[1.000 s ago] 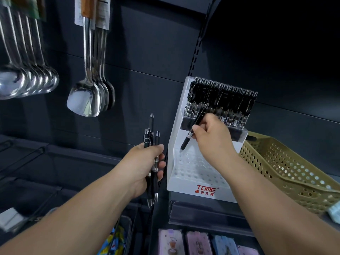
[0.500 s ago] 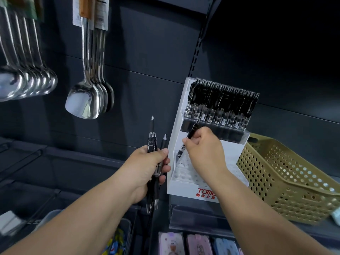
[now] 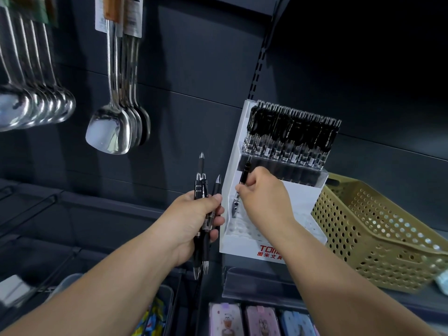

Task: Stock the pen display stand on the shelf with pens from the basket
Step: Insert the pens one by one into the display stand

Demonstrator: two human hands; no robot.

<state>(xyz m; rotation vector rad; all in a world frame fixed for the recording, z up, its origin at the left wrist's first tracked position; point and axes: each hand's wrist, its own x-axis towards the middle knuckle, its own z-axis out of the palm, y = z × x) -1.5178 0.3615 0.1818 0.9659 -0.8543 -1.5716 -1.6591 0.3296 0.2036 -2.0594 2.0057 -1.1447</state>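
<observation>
A white pen display stand [image 3: 231, 197] sits on the dark shelf, its top tier filled with several black pens [image 3: 291, 132]. My right hand [image 3: 263, 194] pinches one black pen [image 3: 243, 177], nearly upright, its tip down among the holes at the lower tier's left side. My left hand [image 3: 194, 221] grips a bundle of black pens [image 3: 202, 190] just left of the stand. The tan perforated basket [image 3: 368, 226] stands right of the stand; its inside is hidden.
Steel ladles [image 3: 36, 105] and spatulas [image 3: 114, 132] hang on the back panel at upper left. Pastel pencil cases [image 3: 257, 320] lie on the shelf below. A clear price rail [image 3: 254, 282] runs along the shelf's front edge.
My right hand has carried its pen down and to the left, from the stand's top tier to the lower tier's left holes, turning it more upright. The left hand's bundle barely shifted.
</observation>
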